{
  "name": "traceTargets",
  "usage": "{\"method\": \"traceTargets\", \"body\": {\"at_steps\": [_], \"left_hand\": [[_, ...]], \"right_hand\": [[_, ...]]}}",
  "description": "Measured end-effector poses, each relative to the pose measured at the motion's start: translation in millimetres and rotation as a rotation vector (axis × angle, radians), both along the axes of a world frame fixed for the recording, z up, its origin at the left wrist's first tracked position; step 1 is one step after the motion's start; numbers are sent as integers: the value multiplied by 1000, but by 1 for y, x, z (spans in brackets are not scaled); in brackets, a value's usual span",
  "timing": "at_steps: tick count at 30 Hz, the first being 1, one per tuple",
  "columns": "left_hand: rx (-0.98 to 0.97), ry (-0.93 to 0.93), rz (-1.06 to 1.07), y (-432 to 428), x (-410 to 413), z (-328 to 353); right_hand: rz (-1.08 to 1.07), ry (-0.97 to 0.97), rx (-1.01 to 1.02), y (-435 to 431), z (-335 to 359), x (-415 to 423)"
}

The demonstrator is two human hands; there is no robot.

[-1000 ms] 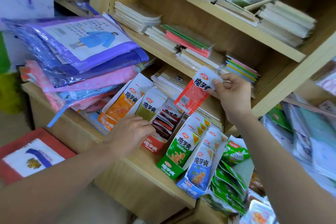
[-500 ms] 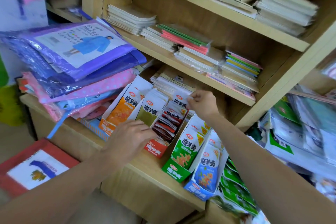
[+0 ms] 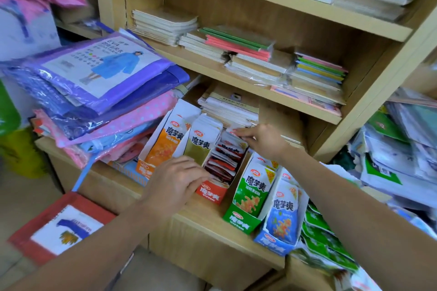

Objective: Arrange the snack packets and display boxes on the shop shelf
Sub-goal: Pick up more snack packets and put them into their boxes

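1. Five display boxes of snack packets sat side by side on the wooden shelf (image 3: 201, 227). From the left it went orange box (image 3: 159, 149), olive box (image 3: 201, 146), red box (image 3: 210, 192), then the green box (image 3: 248, 198) and blue box (image 3: 280, 222) a bit nearer the front edge.
2. The right hand (image 3: 266, 143) was reaching to the back of the red box. Its fingers (image 3: 243, 133) were pinching the top edge of a red packet (image 3: 233, 130), the rearmost in that box's row.
3. The left hand (image 3: 175, 182) rested against the front of the olive box. Its fingers (image 3: 198, 172) were close together and pretty straight, tips touching the front packets of the red box. Thumb was hidden, couldn't tell what it was doing.
4. Raincoat packs (image 3: 106, 71) were piled just left of the orange box, notebooks (image 3: 236, 47) were stacked on the shelf above, and loose green packets (image 3: 326, 238) lay beside the blue box.
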State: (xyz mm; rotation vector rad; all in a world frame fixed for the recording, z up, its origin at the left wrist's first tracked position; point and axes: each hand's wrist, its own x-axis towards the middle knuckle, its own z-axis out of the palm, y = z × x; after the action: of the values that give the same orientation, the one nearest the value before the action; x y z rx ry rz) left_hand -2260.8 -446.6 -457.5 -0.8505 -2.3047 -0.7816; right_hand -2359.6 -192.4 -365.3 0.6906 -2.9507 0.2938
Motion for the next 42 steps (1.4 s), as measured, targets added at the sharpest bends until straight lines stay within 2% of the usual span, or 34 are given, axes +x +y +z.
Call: {"method": "traceTargets", "body": {"at_steps": [2,7,15,23,26,28,30,35,39,42], "left_hand": [[-7,-3,-4,1,0,0],[-17,-2,-13,0,-1,-1],[-69,-9,-29,8,-8,5],[-184,-7,-76,5,-12,14],[-213,-48,-51,6,-8,18],[-220,-43,-20,9,-6,21],[-195,-24,4,13,-1,25],[-216,-19,6,36,12,25],[-376,-71,-112,63,18,14],[-414,-62,-123,74,20,3]], "right_hand": [[2,-25,-54,5,-3,-3],[-143,-43,-395,13,0,1],[-27,125,-282,-4,-2,2],[5,-50,-115,-4,14,12],[-10,-33,-254,17,15,32],[-83,75,-405,37,9,49],[-170,155,-457,55,-5,69],[-268,230,-230,72,-39,94],[-310,63,146,50,-43,100],[-362,9,203,36,-47,97]]}}
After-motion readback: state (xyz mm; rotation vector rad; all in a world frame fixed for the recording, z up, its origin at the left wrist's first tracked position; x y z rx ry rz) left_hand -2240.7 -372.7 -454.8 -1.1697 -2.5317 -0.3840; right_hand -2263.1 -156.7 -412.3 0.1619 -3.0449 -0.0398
